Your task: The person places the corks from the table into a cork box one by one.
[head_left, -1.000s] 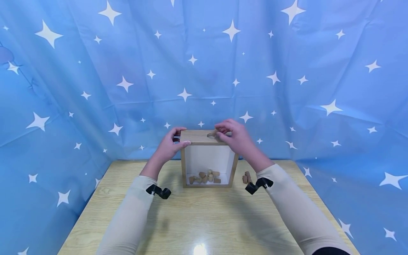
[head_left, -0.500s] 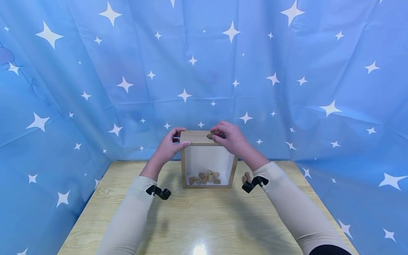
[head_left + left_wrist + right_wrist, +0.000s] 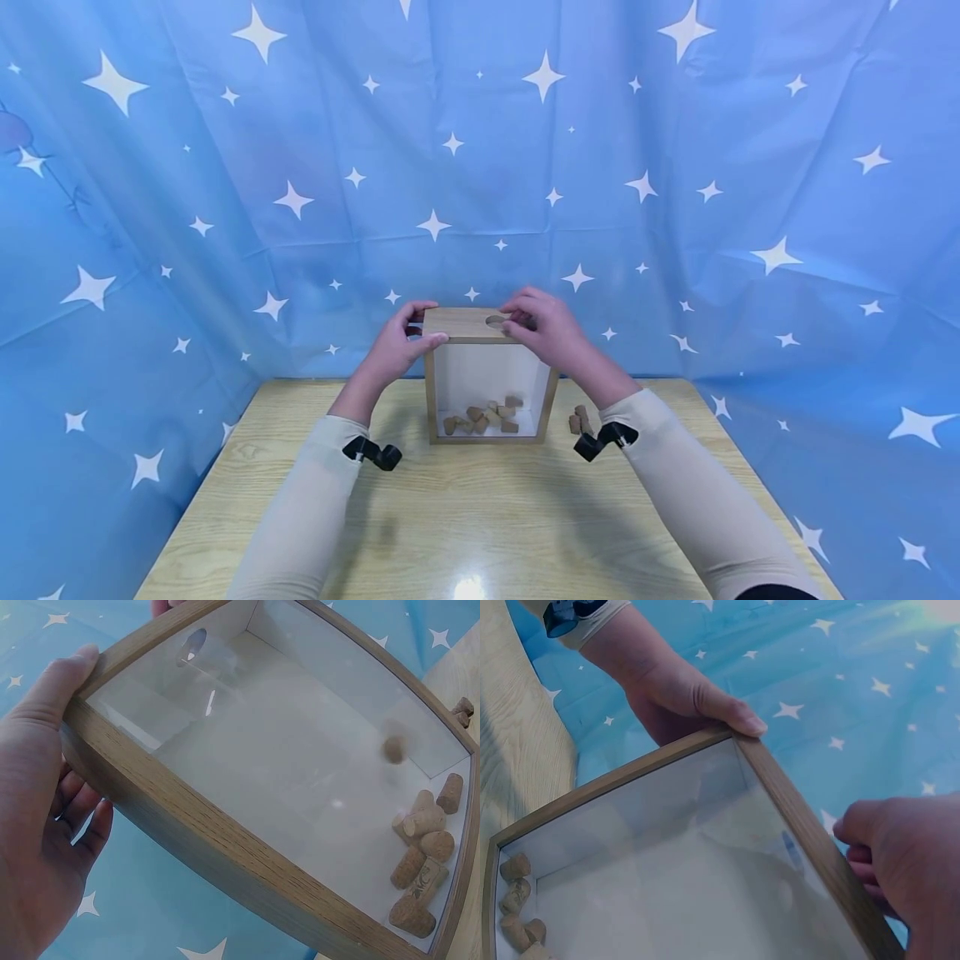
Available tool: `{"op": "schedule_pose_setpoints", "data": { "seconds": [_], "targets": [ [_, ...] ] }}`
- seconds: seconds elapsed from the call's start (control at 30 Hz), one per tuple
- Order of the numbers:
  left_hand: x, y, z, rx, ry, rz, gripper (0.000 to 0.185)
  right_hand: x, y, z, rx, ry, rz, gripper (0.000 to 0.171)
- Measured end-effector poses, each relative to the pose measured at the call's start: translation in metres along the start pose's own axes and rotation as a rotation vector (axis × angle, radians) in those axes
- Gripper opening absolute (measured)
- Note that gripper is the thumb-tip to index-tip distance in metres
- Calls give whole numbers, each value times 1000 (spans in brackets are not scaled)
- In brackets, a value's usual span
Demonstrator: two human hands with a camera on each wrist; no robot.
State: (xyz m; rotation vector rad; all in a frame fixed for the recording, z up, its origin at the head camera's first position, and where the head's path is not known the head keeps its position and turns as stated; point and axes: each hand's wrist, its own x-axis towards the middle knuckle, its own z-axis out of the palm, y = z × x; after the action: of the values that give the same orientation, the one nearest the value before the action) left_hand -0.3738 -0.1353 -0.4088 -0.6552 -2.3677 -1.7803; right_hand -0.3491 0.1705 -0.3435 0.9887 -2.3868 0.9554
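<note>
A wooden shadow box (image 3: 459,323) with a clear front stands upright on the table, a round hole (image 3: 495,321) in its top. My left hand (image 3: 397,340) holds its top left corner, thumb on the front edge and fingers around the back. Beside the hole, my right hand (image 3: 551,329) has loosely bent fingers and no cork visible in them. Several wine corks (image 3: 426,821) lie on the box floor. One blurred cork (image 3: 394,750) is in mid-air above them, in the left wrist view. The right fingertips are partly hidden behind the frame in the right wrist view.
A few loose corks (image 3: 580,419) lie on the wooden table (image 3: 465,508), just right of the box. A blue curtain (image 3: 480,167) with white stars hangs behind and at both sides. Black wrist mounts (image 3: 372,452) sit on both sleeves.
My right hand moved left to the hole with a cork and let it go. That cork has dropped inside, and the pile there has shifted. My left hand has stayed in place.
</note>
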Motion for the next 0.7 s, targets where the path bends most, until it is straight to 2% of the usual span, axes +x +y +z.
{"op": "schedule_pose_setpoints", "data": {
  "seconds": [0.27,0.57,0.7],
  "targets": [
    [-2,0,-2,-6,6,-9,64,-20,1,-10,0,73,-1,19],
    [-1,0,0,1,12,-18,66,-58,15,-26,-13,248,-11,16],
    [0,0,1,-13,18,-22,71,-78,28,-30,-2,315,22,17]
  ]
}}
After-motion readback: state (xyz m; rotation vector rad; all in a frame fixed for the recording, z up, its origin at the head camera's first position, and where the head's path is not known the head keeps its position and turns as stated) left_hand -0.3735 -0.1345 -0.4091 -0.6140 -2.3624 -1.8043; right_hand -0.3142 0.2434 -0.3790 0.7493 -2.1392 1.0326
